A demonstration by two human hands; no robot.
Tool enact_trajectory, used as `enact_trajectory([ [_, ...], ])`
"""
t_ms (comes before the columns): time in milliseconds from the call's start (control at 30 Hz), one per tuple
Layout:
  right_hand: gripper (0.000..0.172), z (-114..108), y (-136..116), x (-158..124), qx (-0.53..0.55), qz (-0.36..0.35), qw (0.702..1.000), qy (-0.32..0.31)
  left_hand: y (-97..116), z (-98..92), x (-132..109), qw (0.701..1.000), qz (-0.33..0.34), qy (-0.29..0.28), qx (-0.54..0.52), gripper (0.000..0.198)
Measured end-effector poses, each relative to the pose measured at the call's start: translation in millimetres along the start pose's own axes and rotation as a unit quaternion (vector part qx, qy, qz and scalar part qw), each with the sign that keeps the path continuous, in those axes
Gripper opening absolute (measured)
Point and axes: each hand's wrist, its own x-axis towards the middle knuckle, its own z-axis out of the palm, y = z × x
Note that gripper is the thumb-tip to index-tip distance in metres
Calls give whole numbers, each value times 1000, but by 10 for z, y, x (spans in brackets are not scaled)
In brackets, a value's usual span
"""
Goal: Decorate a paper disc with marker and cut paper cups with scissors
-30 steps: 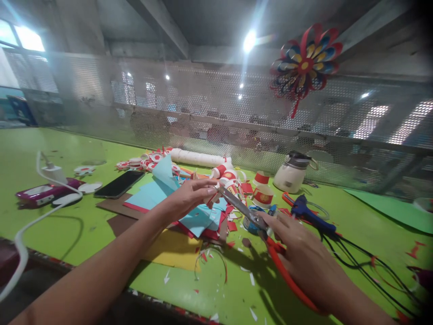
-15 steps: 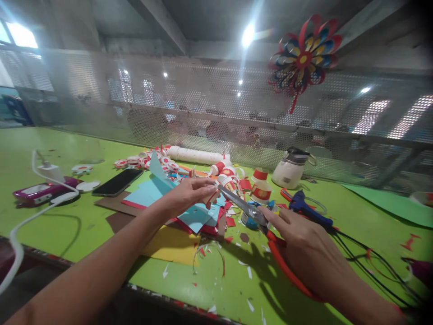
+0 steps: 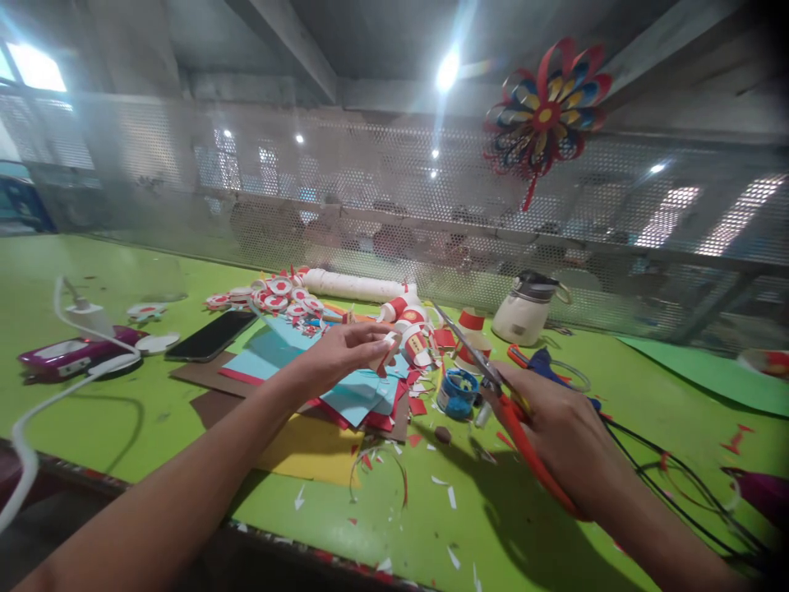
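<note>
My left hand (image 3: 351,352) is closed on a small red and white paper piece (image 3: 387,358), partly hidden by the fingers, above a pile of coloured sheets. My right hand (image 3: 548,411) grips the orange handles of a pair of scissors (image 3: 493,374), whose blades point up and to the left, apart from the paper piece. Below the scissors stands a small blue tub (image 3: 457,395). Light blue paper sheets (image 3: 354,401) lie under my left hand, over a yellow sheet (image 3: 308,448). Red and white paper cups or rings (image 3: 419,339) are heaped just behind.
A blue glue gun (image 3: 542,364) with black cable lies beyond my right hand. Farther back are a white jug (image 3: 523,311) and a white roll (image 3: 361,284). To the left lie a phone (image 3: 209,335) and a purple device (image 3: 74,353). Paper scraps (image 3: 452,497) litter the green table.
My right hand has drawn the scissors to the right and tilted the blades upward, away from my left hand. The blue tub now shows more fully. My left hand stays nearly in place.
</note>
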Motion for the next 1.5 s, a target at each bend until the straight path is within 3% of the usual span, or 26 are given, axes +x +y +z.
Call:
enact_trajectory([
  [300,32,21,-7,33,204,46,975,-74,-13,-19,-6,999,44,4,-23,42],
  [533,26,28,-94,17,254,58,960,-107,4,-9,-15,999,42,12,-25,48],
  [700,24,11,-207,16,290,38,949,-119,47,48,-26,996,52,61,-23,52],
  [1033,31,247,-194,-92,214,2,974,-75,44,151,-12,985,116,129,17,44],
  [1300,46,237,-188,-177,24,-76,997,-1,7,188,-24,982,106,152,33,54],
  [1500,50,210,-204,-170,-18,-93,995,-16,-10,185,-21,979,78,172,76,55],
])
